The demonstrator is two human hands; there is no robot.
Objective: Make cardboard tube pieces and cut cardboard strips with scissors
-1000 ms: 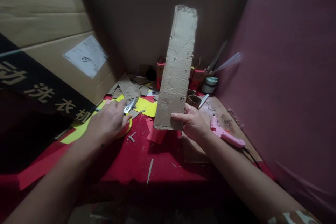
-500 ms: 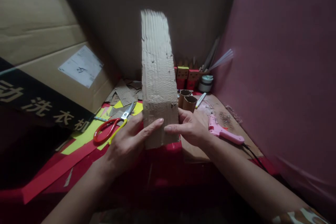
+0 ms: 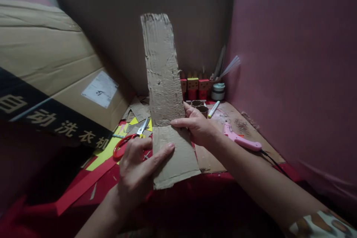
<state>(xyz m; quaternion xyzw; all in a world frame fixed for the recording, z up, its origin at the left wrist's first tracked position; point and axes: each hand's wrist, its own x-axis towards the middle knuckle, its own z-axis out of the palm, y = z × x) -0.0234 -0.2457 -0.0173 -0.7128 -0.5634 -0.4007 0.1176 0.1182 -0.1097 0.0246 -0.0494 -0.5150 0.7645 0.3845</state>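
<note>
Before a dark wall (image 3: 198, 7), the head view shows a red cloth (image 3: 104, 183). Above it, a cardboard strip (image 3: 163, 78) stands nearly upright, gripped by both hands: the left hand (image 3: 136, 167) at its lower left, the right hand (image 3: 198, 124) at its right edge. Scissors (image 3: 141, 129) lie leftward, a pink glue gun (image 3: 242, 141) rightward.
</note>
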